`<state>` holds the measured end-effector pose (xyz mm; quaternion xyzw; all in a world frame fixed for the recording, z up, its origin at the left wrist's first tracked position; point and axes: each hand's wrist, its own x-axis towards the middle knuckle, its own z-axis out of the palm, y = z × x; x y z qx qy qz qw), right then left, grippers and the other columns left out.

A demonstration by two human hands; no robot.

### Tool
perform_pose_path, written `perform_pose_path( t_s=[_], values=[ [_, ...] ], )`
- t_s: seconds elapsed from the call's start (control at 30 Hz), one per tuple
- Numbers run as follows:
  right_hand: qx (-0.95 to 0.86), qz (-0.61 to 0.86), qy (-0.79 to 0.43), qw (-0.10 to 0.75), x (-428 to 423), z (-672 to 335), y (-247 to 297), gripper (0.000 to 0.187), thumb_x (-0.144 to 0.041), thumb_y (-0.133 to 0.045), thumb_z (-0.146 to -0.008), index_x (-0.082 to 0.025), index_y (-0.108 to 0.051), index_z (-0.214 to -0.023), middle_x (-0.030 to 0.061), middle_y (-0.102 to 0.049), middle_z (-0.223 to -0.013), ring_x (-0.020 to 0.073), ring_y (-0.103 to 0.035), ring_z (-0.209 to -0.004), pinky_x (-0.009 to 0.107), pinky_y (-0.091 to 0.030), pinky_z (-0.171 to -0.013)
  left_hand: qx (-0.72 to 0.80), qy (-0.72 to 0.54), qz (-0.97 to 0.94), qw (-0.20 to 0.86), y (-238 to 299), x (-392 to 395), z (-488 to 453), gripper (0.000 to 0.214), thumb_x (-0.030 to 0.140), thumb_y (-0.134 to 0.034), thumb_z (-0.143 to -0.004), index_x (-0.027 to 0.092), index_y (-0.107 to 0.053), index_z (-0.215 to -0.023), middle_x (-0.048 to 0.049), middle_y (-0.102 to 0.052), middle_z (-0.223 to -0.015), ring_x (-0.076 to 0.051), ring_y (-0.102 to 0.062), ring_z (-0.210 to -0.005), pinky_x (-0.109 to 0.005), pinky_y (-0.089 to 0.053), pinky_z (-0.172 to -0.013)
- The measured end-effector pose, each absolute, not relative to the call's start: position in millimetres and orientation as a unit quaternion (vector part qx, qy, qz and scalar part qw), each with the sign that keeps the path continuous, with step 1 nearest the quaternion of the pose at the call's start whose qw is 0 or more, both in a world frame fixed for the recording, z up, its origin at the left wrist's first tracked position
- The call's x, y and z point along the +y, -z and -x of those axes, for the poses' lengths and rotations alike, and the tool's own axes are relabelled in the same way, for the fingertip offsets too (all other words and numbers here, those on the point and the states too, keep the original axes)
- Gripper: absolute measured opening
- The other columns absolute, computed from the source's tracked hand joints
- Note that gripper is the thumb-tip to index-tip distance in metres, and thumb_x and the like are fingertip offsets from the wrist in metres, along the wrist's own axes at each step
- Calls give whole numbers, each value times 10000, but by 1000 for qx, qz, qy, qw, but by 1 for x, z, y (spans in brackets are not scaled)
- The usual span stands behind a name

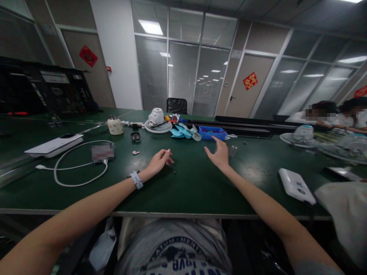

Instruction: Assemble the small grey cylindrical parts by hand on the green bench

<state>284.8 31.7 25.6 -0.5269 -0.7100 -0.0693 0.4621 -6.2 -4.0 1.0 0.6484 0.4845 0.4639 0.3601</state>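
My left hand (pixel 160 159), with a watch at the wrist, hovers over the green table with its fingers loosely curled and slightly apart. No object shows in it. Just below its fingertips lies a tiny dark piece (pixel 174 172). My right hand (pixel 220 153) is raised with thumb and forefinger spread wide, and I see nothing between them. Beyond it stands a blue tray (pixel 212 133) with small colored items inside. A small metallic cylinder (pixel 234 149) sits right of that hand. Light-blue fan blades (pixel 183 131) and a white fan housing on its grille (pixel 157 124) rest behind my hands.
On the left are a cream jar (pixel 115 126), a dark band (pixel 135 137), a small pink item (pixel 135 152), a white cable (pixel 80 185) and a flat white box (pixel 56 145). A white power bank-like block (pixel 296 186) lies at right, near other people and fan parts.
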Motion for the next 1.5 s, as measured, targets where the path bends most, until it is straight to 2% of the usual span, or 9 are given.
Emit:
perform_pose_path(
  t_s=[0.1, 0.23, 0.43, 0.6, 0.67, 0.87, 1.13, 1.4, 1.5],
  values=[
    [-841, 385, -11, 380, -4, -238, -23, 411, -444, -560, -881, -248, -608, -1239, 82, -591, -1303, 242, -476, -1263, 443, -341, -1062, 502, -493, -625, 338, 0, -2, 7, 511, 660, -439, -834, 173, -553, -932, -41, -686, -735, -145, -600, -627, -254, -444, -586],
    [-900, 333, -43, 278, -25, -199, -6, 297, -468, -589, -869, -307, -711, -1088, 55, -578, -1329, 256, -424, -1313, 467, -317, -1056, 503, -507, -621, 322, 0, -3, 6, 509, 663, -442, -827, 172, -552, -902, -27, -662, -680, -146, -593, -592, -265, -451, -591],
    [-895, 337, -26, 292, -12, -204, -11, 167, -423, -648, -842, -342, -751, -945, 20, -638, -1247, 250, -460, -1269, 455, -346, -1011, 506, -486, -638, 319, -3, -5, 5, 495, 655, -447, -826, 177, -560, -897, -27, -666, -679, -163, -616, -633, -271, -461, -605],
    [-777, 447, 73, 437, 34, -268, -47, 248, -402, -574, -894, -249, -750, -978, 48, -730, -1026, 230, -604, -1043, 399, -402, -948, 512, -472, -641, 322, -5, -7, 4, 504, 660, -426, -832, 179, -555, -906, -26, -669, -691, -164, -618, -638, -273, -465, -603],
    [-709, 530, 117, 451, 55, -303, -53, 288, -393, -545, -907, -211, -751, -991, 79, -731, -1015, 244, -622, -993, 388, -418, -918, 513, -467, -645, 321, -5, -8, 4, 511, 664, -425, -830, 177, -558, -910, -28, -671, -690, -162, -615, -632, -273, -464, -602],
    [-624, 679, 142, 360, 84, -361, -38, 341, -463, -531, -887, -241, -751, -1022, 99, -728, -1008, 261, -647, -919, 356, -459, -805, 521, -447, -653, 320, -5, -8, 5, 524, 672, -416, -826, 177, -566, -911, -28, -681, -686, -161, -614, -616, -270, -458, -598],
    [-631, 688, 98, 345, 95, -359, -27, 344, -516, -531, -863, -297, -756, -1005, 58, -745, -964, 247, -675, -875, 315, -480, -746, 517, -442, -663, 313, -3, -5, 6, 490, 647, -433, -833, 181, -562, -911, -23, -682, -684, -153, -607, -604, -260, -453, -584],
    [-631, 713, 93, 290, 94, -354, -30, 394, -540, -483, -881, -292, -749, -1033, 88, -739, -989, 256, -673, -880, 333, -474, -762, 504, -427, -686, 305, 3, -3, 6, 423, 592, -457, -847, 190, -544, -944, -33, -693, -735, -163, -625, -638, -271, -471, -613],
    [-648, 707, 113, 261, 89, -351, -32, 395, -515, -454, -906, -288, -738, -1062, 103, -727, -1019, 257, -659, -914, 340, -463, -778, 531, -371, -732, 212, -5, -5, 11, 310, 477, -453, -888, 199, -554, -983, -55, -703, -834, -190, -647, -746, -296, -483, -675]
  ],
)
